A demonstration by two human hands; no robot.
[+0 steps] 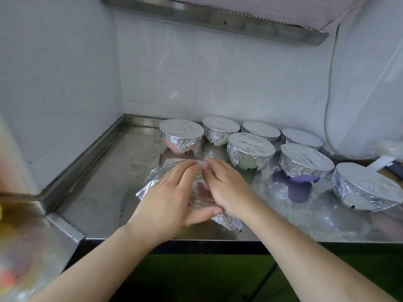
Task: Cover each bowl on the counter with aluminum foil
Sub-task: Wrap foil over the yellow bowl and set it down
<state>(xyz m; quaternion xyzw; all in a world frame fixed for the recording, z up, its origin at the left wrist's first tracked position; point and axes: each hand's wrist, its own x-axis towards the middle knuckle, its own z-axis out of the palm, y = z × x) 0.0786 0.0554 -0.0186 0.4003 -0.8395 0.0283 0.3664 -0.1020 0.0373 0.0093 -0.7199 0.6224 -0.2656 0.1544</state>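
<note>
A sheet of aluminum foil [152, 182] lies crumpled over a bowl near the counter's front edge; the bowl itself is hidden beneath the foil and my hands. My left hand [172, 195] rests flat on top of the foil with fingers stretched. My right hand [224, 186] pinches the foil's far edge between thumb and fingers. Behind stand several foil-covered bowls: a pink one [181, 136], a white one [220, 129], a green one [250, 151], a purple one [305, 164] and a large one [366, 186] at the right.
The steel counter [98, 192] has a raised rim on the left and tiled walls behind. A range hood [218, 16] hangs overhead. A white cable [327, 118] runs down the right wall. Blurred colourful items [13, 269] sit at the lower left.
</note>
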